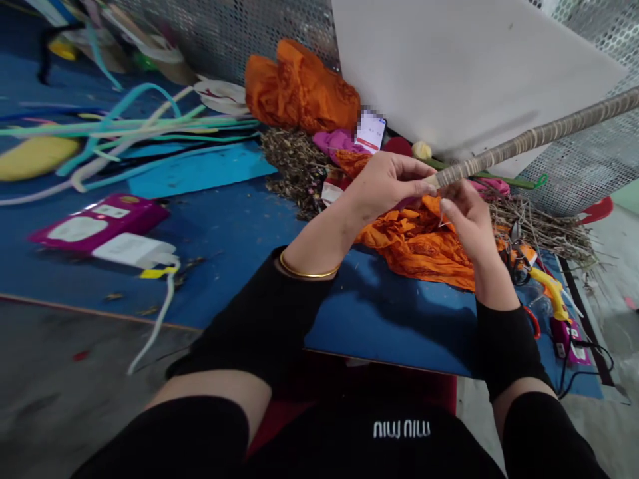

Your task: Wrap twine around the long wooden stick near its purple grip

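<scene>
A long stick [524, 141], wrapped in grey-brown banded strips, slants up to the right edge of the view. My left hand [392, 179] pinches its near, pale end between thumb and fingers. Just below the stick, my right hand [469, 216] has its fingers curled up against the underside. A thin pale strand shows by the right thumb, but what those fingertips hold is hidden. Beneath both hands lies a crumpled orange cloth [424, 249] on the blue table [399, 319].
Behind stand an orange bundle [302, 93], a lit phone [370, 132] and a white board [449, 66]. Dry twigs [544, 226] and a yellow glue gun [552, 289] lie right. To the left are a purple power strip [100, 226] and coloured foam strips [134, 126].
</scene>
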Tool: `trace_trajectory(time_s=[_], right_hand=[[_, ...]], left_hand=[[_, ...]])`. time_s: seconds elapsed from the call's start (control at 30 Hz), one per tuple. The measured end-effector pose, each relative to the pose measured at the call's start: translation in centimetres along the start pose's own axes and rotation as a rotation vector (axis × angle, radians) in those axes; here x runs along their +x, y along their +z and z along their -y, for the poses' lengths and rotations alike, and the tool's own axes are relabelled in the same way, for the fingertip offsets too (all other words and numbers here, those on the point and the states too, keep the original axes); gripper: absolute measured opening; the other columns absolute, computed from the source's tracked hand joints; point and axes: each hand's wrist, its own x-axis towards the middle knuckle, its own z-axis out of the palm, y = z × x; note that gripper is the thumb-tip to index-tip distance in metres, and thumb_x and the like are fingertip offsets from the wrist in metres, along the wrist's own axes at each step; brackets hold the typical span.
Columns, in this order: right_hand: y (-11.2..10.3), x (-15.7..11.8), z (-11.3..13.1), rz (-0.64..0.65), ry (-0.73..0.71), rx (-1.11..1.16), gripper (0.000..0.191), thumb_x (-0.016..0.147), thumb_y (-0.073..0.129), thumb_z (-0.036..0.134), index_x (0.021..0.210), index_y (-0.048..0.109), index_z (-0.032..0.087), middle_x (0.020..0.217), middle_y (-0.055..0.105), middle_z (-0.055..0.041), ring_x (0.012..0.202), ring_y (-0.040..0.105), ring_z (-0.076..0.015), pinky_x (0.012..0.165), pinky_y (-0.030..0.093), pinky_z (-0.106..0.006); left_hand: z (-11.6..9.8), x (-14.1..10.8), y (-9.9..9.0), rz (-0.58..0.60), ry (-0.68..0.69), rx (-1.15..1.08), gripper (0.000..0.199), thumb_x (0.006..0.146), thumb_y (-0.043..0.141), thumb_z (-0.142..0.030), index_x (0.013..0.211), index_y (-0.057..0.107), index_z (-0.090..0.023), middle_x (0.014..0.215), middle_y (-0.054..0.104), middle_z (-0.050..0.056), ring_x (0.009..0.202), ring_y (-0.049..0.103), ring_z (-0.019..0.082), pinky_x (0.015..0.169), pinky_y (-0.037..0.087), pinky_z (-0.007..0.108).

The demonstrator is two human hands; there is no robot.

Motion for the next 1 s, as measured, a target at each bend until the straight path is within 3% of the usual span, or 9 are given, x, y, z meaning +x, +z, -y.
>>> trace_trajectory(time_s=[0.1,0.23,0.33,0.43,0.5,0.57,0.83,0.93,1.0], right_hand=[[1.2,-0.6,0.8,-0.047,0.019,-0.026,0.041,0.1,0.059,0.055,0.076,0.064,0.022,0.073,0.065,-0.0002,0.071,0.061,-0.015,0.08,0.058,-0.034],[1.5,-1.1,2.1,-0.334,-0.218,-0.028,0.039,0.102,0.059,0.049,0.074,0.066,0.023,0.091,0.066,-0.0037,0.1,0.068,-0.0202,0.098,0.056,-0.041],[2.1,-1.0,1.9,-0.294,-0.293,0.163,0.041,0.103,0.055,0.054,0.075,0.061,0.024,0.088,0.064,-0.0035,0.101,0.07,-0.0218,0.098,0.058,-0.045],[2.7,-0.8,1.4,-0.28,-0.206,0.321,0.048,0.1,0.056,0.062,0.071,0.054,0.024,0.064,0.047,0.0023,0.066,0.06,-0.0144,0.074,0.059,-0.035],[2.7,-0.7,1.6,-0.298,-0.086,0.369,0.051,0.096,0.061,0.066,0.069,0.051,0.023,0.058,0.036,0.0058,0.05,0.043,-0.0087,0.055,0.048,-0.026],[2.6,-0.8,2.1,-0.314,0.022,0.378,0.053,0.093,0.067,0.066,0.068,0.049,0.022,0.058,0.034,0.0068,0.048,0.033,-0.006,0.047,0.035,-0.022],[2.5,-1.6,4.5,-0.318,0.097,0.385,0.052,0.092,0.072,0.059,0.066,0.05,0.02,0.06,0.04,0.0067,0.051,0.034,-0.0044,0.049,0.032,-0.021],[2.1,-1.5,4.2,-0.263,0.087,0.349,0.05,0.093,0.069,0.061,0.068,0.053,0.021,0.06,0.045,0.0065,0.052,0.043,-0.0057,0.054,0.043,-0.022],[1.5,-1.3,3.9,-0.215,0.043,0.282,0.046,0.095,0.067,0.06,0.072,0.059,0.022,0.063,0.052,0.0048,0.061,0.056,-0.0095,0.067,0.055,-0.027]], left_hand=[[0.0,0.1,0.1,-0.034,-0.013,-0.014,0.009,0.084,0.08,-0.018,0.09,0.078,-0.013,0.067,0.069,0.001,0.054,0.06,0.01,0.052,0.048,0.021],[0.2,0.1,0.5,-0.008,-0.059,-0.064,0.014,0.084,0.082,-0.024,0.092,0.078,-0.012,0.059,0.065,0.0,0.049,0.055,0.009,0.047,0.042,0.021],[0.6,0.1,1.1,0.031,-0.054,-0.088,0.019,0.084,0.082,-0.027,0.092,0.078,-0.011,0.06,0.066,0.0,0.049,0.054,0.008,0.047,0.039,0.02],[1.3,0.3,1.8,0.054,-0.019,-0.093,0.016,0.084,0.078,-0.021,0.095,0.076,-0.009,0.071,0.072,0.003,0.054,0.058,0.008,0.052,0.043,0.02],[1.8,0.4,2.2,0.044,0.001,-0.081,0.017,0.083,0.074,-0.016,0.098,0.075,-0.007,0.077,0.074,0.005,0.057,0.06,0.008,0.056,0.047,0.02],[2.1,0.4,2.6,0.015,0.017,-0.04,0.018,0.082,0.072,-0.013,0.099,0.074,-0.008,0.081,0.075,0.005,0.059,0.061,0.009,0.058,0.05,0.02],[2.6,0.0,3.4,0.026,0.004,0.127,0.011,0.08,0.069,-0.015,0.088,0.073,-0.01,0.075,0.074,0.003,0.056,0.06,0.01,0.056,0.047,0.021],[2.7,0.1,3.4,-0.005,0.056,0.211,0.01,0.08,0.068,-0.017,0.086,0.074,-0.011,0.076,0.074,0.003,0.064,0.062,0.011,0.062,0.047,0.021],[3.0,0.2,3.3,-0.013,0.08,0.29,0.009,0.08,0.068,-0.019,0.082,0.073,-0.012,0.076,0.073,0.003,0.07,0.062,0.012,0.064,0.046,0.021]])
